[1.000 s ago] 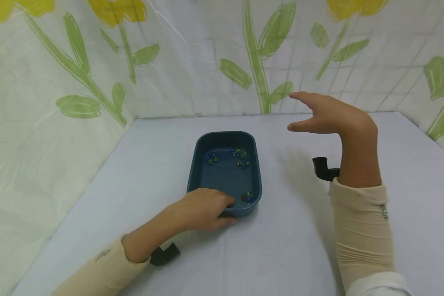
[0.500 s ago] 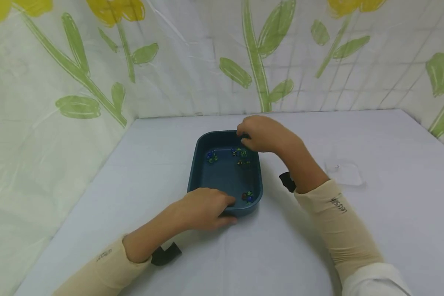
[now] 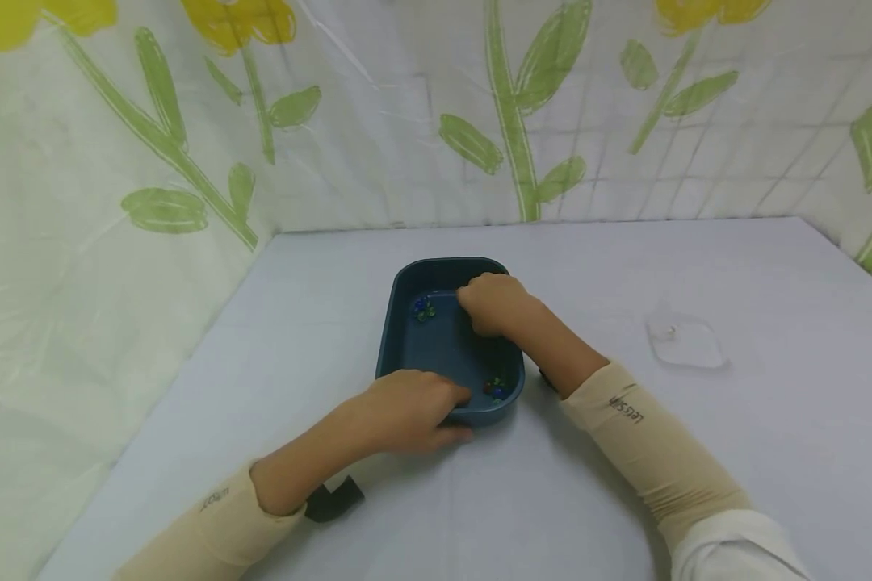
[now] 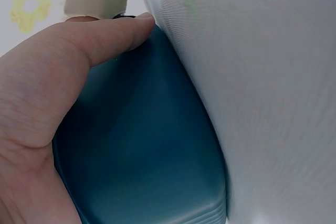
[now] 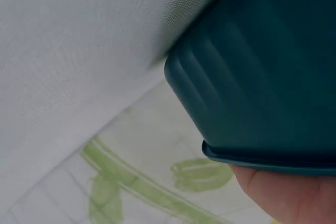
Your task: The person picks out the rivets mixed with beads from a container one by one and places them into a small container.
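Note:
A dark blue rectangular tub (image 3: pixel 446 347) with rounded corners stands on the table in the head view. My left hand (image 3: pixel 410 411) grips its near rim, thumb outside and fingers reaching over the edge; the left wrist view shows the thumb (image 4: pixel 118 38) along the outer wall. My right hand (image 3: pixel 497 305) reaches down inside the tub at its far right, its fingertips hidden. Glass marbles (image 3: pixel 423 309) lie in a small cluster at the far left of the tub floor, and coloured marbles (image 3: pixel 496 390) sit in the near right corner. Any under my right hand are hidden.
A clear, flat, square-shaped piece (image 3: pixel 686 340) lies on the pale tabletop (image 3: pixel 603 516) at the right. Behind the table hangs a white sheet (image 3: pixel 378 161) painted with flowers. Black wrist mounts (image 3: pixel 334 500) stick out below the sleeves.
My right hand has come from the air at the right, over the tub's far right rim and down inside, covering the marbles there. My left hand has kept its hold.

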{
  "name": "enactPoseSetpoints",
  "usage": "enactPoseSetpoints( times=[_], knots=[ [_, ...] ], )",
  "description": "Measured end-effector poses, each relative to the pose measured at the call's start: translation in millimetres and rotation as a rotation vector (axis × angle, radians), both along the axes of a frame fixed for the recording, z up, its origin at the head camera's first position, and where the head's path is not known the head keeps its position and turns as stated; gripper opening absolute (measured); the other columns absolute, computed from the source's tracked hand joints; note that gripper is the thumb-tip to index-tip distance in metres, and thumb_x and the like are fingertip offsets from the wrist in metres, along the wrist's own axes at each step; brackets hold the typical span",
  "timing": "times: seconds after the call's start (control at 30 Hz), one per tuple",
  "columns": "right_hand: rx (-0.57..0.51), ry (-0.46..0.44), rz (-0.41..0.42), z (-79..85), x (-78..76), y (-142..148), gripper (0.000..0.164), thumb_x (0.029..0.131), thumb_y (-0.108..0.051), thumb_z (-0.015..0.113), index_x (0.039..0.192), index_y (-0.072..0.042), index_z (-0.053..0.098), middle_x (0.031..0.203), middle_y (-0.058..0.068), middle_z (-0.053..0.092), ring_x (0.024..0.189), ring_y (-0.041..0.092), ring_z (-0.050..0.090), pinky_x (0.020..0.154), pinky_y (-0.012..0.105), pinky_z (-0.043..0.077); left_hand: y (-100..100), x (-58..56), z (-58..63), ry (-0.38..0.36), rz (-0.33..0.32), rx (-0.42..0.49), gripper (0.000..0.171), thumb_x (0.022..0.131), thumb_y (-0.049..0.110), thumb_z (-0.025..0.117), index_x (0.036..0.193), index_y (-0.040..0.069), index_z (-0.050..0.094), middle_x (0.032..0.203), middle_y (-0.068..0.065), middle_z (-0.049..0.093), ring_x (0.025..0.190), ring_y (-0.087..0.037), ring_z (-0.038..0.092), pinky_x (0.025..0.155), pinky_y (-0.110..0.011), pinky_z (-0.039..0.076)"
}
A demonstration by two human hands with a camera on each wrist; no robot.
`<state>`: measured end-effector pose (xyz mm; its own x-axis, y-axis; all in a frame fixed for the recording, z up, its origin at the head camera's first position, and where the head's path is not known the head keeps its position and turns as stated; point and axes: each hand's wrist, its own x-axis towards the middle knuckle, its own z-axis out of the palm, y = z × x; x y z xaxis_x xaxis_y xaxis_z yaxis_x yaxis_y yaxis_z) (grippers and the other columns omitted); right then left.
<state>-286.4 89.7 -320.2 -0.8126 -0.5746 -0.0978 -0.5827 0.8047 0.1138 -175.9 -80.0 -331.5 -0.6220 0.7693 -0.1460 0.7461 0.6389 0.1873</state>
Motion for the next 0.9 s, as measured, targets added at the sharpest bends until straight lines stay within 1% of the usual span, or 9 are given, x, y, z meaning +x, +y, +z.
enactPoseSetpoints(
  times=[0.13, 0.33, 0.43, 0.47, 0.57, 0.63, 0.7, 0.83, 0.9],
  knots=[
    [0.012, 0.024, 0.001, -2.3, -0.4, -2, 0.013, 0.093, -0.009, 0.068, 0.105, -0.004, 0.070, 0.100, 0.012, 0.068, 0.087, 0.027, 0.064, 0.077, 0.043, 0.053, -1, -0.1, 0.0, 0.002, -0.003, -0.003, 0.027, 0.094, 0.039, 0.071, 0.081, 0.018, 0.059, 0.067, 0.010, 0.050, 0.061, -0.009, 0.045, 0.060, -0.027, 0.042],
    [0.013, 0.029, 0.017, 0.2, 1.0, -1, 0.013, 0.091, -0.011, 0.075, 0.102, -0.006, 0.071, 0.103, 0.010, 0.068, 0.092, 0.025, 0.064, 0.078, 0.042, 0.054, -1, 0.1, 1.4, -0.004, 0.007, -0.009, 0.027, 0.094, 0.039, 0.071, 0.081, 0.019, 0.059, 0.067, 0.009, 0.051, 0.061, -0.009, 0.045, 0.060, -0.028, 0.043],
    [-0.004, -0.015, 0.013, 2.0, 0.5, -1, 0.008, 0.091, -0.007, 0.072, 0.099, -0.007, 0.070, 0.098, 0.008, 0.067, 0.086, 0.022, 0.062, 0.075, 0.040, 0.053, -1, 0.1, 1.4, -0.008, 0.009, -0.006, 0.028, 0.094, 0.039, 0.071, 0.080, 0.018, 0.059, 0.066, 0.009, 0.050, 0.060, -0.009, 0.044, 0.059, -0.027, 0.042],
    [-0.012, -0.041, 0.012, 2.8, 0.3, -1, 0.006, 0.092, -0.005, 0.070, 0.097, -0.007, 0.069, 0.094, 0.008, 0.066, 0.082, 0.021, 0.060, 0.073, 0.039, 0.052, -1, 0.1, 1.1, -0.009, 0.008, -0.005, 0.028, 0.094, 0.039, 0.071, 0.080, 0.018, 0.059, 0.066, 0.009, 0.049, 0.060, -0.009, 0.044, 0.059, -0.027, 0.042],
    [-0.079, -0.140, 0.025, 6.7, 0.1, -1, 0.008, 0.095, -0.002, 0.064, 0.098, -0.007, 0.069, 0.089, 0.007, 0.064, 0.077, 0.020, 0.056, 0.070, 0.036, 0.049, -2, -0.1, 0.6, -0.013, 0.001, 0.003, 0.028, 0.094, 0.039, 0.071, 0.080, 0.018, 0.059, 0.065, 0.009, 0.049, 0.059, -0.008, 0.043, 0.058, -0.027, 0.041],
    [-0.127, -0.176, 0.043, 10.1, 0.3, -1, 0.013, 0.095, 0.000, 0.064, 0.104, -0.006, 0.071, 0.093, 0.007, 0.064, 0.081, 0.020, 0.057, 0.073, 0.035, 0.048, -3, -0.7, 0.1, -0.008, -0.005, 0.007, 0.028, 0.094, 0.039, 0.071, 0.080, 0.018, 0.059, 0.065, 0.009, 0.049, 0.059, -0.008, 0.043, 0.058, -0.027, 0.041],
    [-0.165, -0.176, 0.063, 12.4, 0.3, -1, 0.022, 0.093, 0.002, 0.065, 0.113, -0.006, 0.071, 0.102, 0.009, 0.064, 0.090, 0.022, 0.060, 0.078, 0.035, 0.049, -4, -1.4, -0.2, -0.001, -0.008, 0.010, 0.028, 0.094, 0.039, 0.071, 0.081, 0.018, 0.059, 0.065, 0.009, 0.049, 0.059, -0.008, 0.043, 0.057, -0.027, 0.041],
    [-0.137, -0.075, 0.077, 12.4, -0.5, 0, 0.038, 0.090, 0.002, 0.071, 0.127, -0.005, 0.065, 0.116, 0.012, 0.062, 0.107, 0.027, 0.060, 0.088, 0.039, 0.050, -4, -2.1, 0.0, 0.003, -0.010, 0.011, 0.027, 0.094, 0.040, 0.071, 0.081, 0.018, 0.060, 0.065, 0.009, 0.049, 0.059, -0.008, 0.043, 0.058, -0.028, 0.042],
    [-0.096, -0.046, 0.075, 9.9, -1.3, 0, 0.039, 0.091, -0.001, 0.072, 0.129, -0.004, 0.064, 0.120, 0.013, 0.062, 0.109, 0.029, 0.060, 0.091, 0.041, 0.049, -4, -2.2, 0.3, -0.005, -0.008, 0.009, 0.027, 0.094, 0.039, 0.071, 0.082, 0.018, 0.060, 0.066, 0.009, 0.049, 0.059, -0.009, 0.043, 0.058, -0.028, 0.041]
  ],
)
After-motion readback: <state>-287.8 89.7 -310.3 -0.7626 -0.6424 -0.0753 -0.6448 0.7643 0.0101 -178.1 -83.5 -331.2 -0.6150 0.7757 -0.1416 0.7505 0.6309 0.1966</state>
